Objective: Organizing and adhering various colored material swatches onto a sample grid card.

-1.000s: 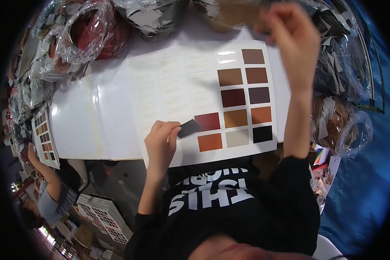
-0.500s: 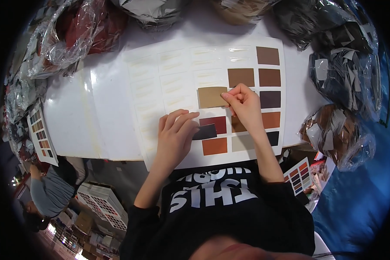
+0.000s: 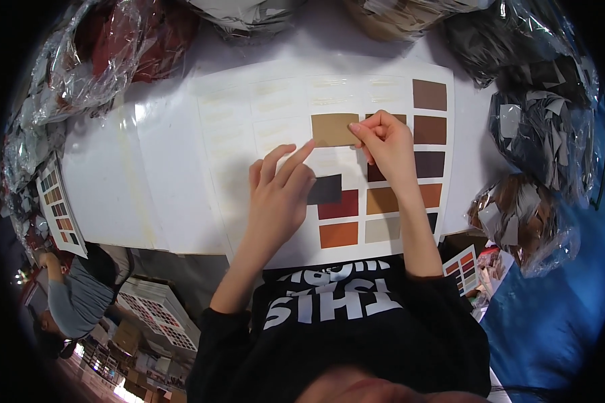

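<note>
My right hand [image 3: 390, 144] pinches the right edge of a tan colour swatch [image 3: 333, 129] over the white sample card [image 3: 289, 246], in the third column, second row. The index fingertip of my left hand [image 3: 279, 195] is at the swatch's lower left corner. Between that hand's thumb and other fingers, partly hidden, is a dark grey swatch [image 3: 327, 189]. It overlaps a dark red swatch [image 3: 341, 207] on the card, above an orange swatch [image 3: 338, 236]. Brown, grey and dark swatches fill the card's right columns, some hidden by my right forearm.
Clear plastic bags of swatches ring the white table [image 3: 175, 181]: a red bag [image 3: 114, 40], a tan one [image 3: 396, 17], dark grey ones and a brown one [image 3: 511, 215]. Finished-looking sample cards [image 3: 62, 208] stand at the left edge. A person [image 3: 81, 289] is at the lower left.
Both hands have moved away from me up the card. The tan swatch has shifted one row up and now lies near the glue streaks; the dark grey swatch moved along with my left hand.
</note>
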`<state>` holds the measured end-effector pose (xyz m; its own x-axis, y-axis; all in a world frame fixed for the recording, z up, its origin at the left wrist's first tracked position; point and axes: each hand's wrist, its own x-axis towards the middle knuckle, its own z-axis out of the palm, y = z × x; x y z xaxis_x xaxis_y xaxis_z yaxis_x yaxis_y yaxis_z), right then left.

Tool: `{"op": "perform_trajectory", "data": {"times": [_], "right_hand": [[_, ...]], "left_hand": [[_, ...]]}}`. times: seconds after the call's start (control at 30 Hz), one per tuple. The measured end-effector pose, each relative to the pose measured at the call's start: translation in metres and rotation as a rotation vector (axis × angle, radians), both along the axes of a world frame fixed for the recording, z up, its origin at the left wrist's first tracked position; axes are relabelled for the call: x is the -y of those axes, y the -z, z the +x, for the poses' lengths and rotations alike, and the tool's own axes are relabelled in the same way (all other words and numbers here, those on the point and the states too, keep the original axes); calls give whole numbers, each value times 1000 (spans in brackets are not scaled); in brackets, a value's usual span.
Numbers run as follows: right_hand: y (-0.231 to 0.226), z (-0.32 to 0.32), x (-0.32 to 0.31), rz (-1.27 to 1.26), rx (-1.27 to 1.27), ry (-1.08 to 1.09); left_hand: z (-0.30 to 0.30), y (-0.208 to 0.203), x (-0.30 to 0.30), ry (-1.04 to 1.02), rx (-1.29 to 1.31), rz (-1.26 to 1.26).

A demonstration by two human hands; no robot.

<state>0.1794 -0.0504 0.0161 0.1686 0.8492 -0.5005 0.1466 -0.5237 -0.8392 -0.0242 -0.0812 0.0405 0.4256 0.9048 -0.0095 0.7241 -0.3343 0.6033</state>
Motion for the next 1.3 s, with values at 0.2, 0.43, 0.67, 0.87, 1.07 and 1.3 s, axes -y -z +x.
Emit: {"op": "perform_trajectory", "data": {"times": [0.2, 0.43, 0.67, 0.87, 1.07, 1.3], "right_hand": [[3, -2, 1, -4, -25, 9], [0, -5, 0, -25, 27, 4], [-4, -7, -2, -30, 147, -37], [-19, -2, -9, -38, 619, -285], [-25, -2, 44, -1, -162, -90], [-15, -7, 72, -90, -303, -55]], "left_hand": [[4, 13, -13, 53, -72, 32], [6, 19, -18, 58, -140, 27], [9, 16, -21, 80, -155, -3], [7, 14, -18, 70, -142, 16], [5, 3, 0, 48, -32, -15], [4, 5, 24, 18, -40, -17]]}}
